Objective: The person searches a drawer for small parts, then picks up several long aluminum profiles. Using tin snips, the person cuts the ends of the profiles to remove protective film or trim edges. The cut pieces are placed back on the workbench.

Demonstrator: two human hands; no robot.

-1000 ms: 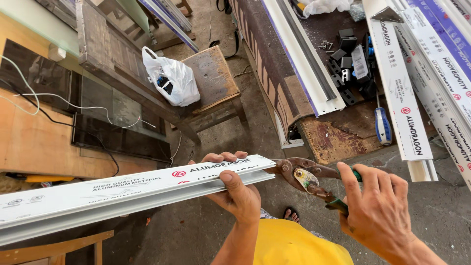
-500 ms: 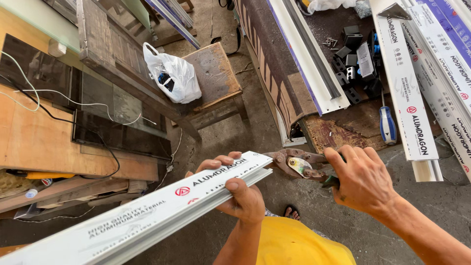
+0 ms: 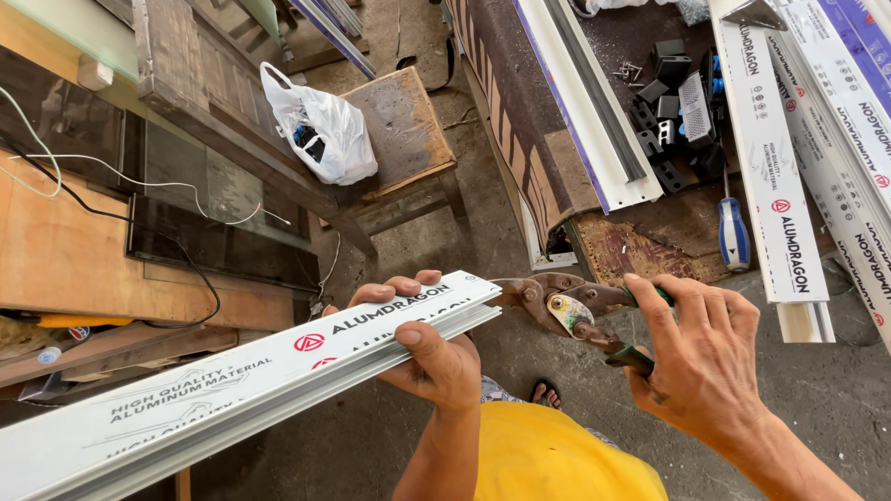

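Head view shows the left hand wrapped around the near end of a long white aluminium profile with a film-covered face, thumb on top and fingers curled underneath, so this grip is closed on the profile. That profile runs from the lower left corner of the picture up to its cut end at mid-frame, held in the air above the concrete floor and resting on no worktop. The right hand is closed around the green-sleeved handles of rusty metal tin snips, whose blades point left and sit just at the profile's end; whether the blades already bite the metal cannot be told.

To cut well, the profile should be held level and steady, the left hand's fingers kept back from the blade line, and the blades set square across the end before any squeeze. A firm grip near the end limits flexing, and the far unsupported length may sag and twist the cut.

On the brown worktop beyond lie more white profiles, a blue-handled screwdriver and small black fittings. A white plastic bag sits on a wooden stool.
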